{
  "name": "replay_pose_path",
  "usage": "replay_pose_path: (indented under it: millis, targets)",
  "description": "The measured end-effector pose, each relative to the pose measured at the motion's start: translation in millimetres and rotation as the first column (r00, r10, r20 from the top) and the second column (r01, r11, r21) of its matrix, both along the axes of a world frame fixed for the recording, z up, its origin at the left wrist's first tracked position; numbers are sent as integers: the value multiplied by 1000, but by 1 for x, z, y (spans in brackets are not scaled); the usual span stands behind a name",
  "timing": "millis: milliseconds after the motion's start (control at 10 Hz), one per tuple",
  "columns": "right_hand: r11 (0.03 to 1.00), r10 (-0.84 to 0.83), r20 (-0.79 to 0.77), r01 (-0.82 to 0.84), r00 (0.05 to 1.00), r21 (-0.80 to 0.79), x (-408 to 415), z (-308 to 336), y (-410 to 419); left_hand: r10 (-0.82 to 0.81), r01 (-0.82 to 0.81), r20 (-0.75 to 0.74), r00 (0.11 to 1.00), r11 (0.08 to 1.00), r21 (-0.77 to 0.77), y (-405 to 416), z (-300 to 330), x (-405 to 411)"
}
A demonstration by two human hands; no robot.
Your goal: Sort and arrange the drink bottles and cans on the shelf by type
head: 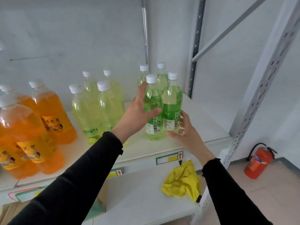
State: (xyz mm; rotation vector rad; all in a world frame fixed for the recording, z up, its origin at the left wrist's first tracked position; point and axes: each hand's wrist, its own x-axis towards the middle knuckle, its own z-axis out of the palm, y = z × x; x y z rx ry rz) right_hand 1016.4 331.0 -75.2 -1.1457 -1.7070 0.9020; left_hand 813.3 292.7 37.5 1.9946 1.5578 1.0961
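Several green grape-drink bottles stand at the right of the white shelf. My left hand wraps the front-left green bottle from its left side. My right hand cups the lower right of the front-right green bottle, fingers spread against it. Two more green bottles stand behind them. In the middle stands a group of pale yellow lemon-soda bottles. Orange soda bottles fill the left end.
A grey steel upright borders the shelf on the right. On the lower shelf lie a crumpled yellow cloth and an open cardboard box. A red fire extinguisher stands on the floor at right.
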Motion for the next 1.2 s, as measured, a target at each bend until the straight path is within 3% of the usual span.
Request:
replay_pose_path:
  millis: [300, 1000, 1100, 1200]
  targets:
    - [995, -48, 40, 45, 998, 91, -4, 5, -12, 23, -22, -66, 998, 999, 23, -2, -4, -10]
    - [992, -75, 62, 68, 995, 111, -5, 0, -16, 37, -34, -123, 992, 999, 20, -13, -7, -4]
    - [981, -148, 9, 146, 989, 131, -15, 1, -26, 33, -32, -124, 992, 999, 16, -28, -12, -5]
    - [912, -307, -128, 330, 943, 244, -25, 4, -45, 36, -34, -99, 994, 999, 26, -47, -26, -11]
